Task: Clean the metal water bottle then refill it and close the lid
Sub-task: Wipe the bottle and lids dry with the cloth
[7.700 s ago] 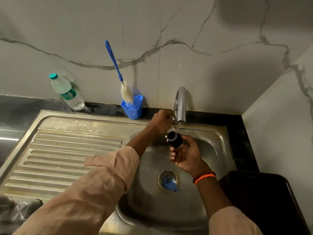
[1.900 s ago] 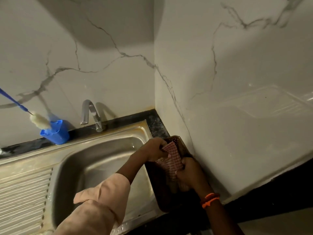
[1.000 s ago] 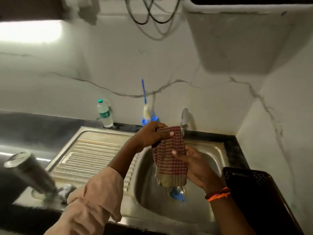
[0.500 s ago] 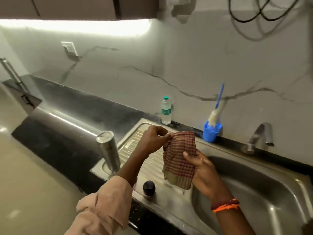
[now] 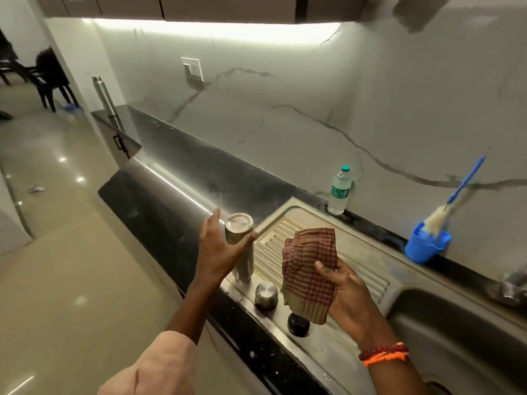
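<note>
Here we see the bottle (image 5: 240, 246) standing on the drainboard (image 5: 356, 260), our left hand (image 5: 219, 249) spread wide around it, thumb touching its side, our right hand (image 5: 346, 292) gripping a checked cloth (image 5: 309, 269), two caps (image 5: 266, 295) just beside the bottle.

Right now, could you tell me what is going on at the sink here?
A person is at the steel draining board. The left hand, fingers spread, reaches around the upside-down metal bottle standing there; a firm grip isn't clear. The right hand holds a checked cloth. A steel cap and a black lid lie beside the bottle.
</note>
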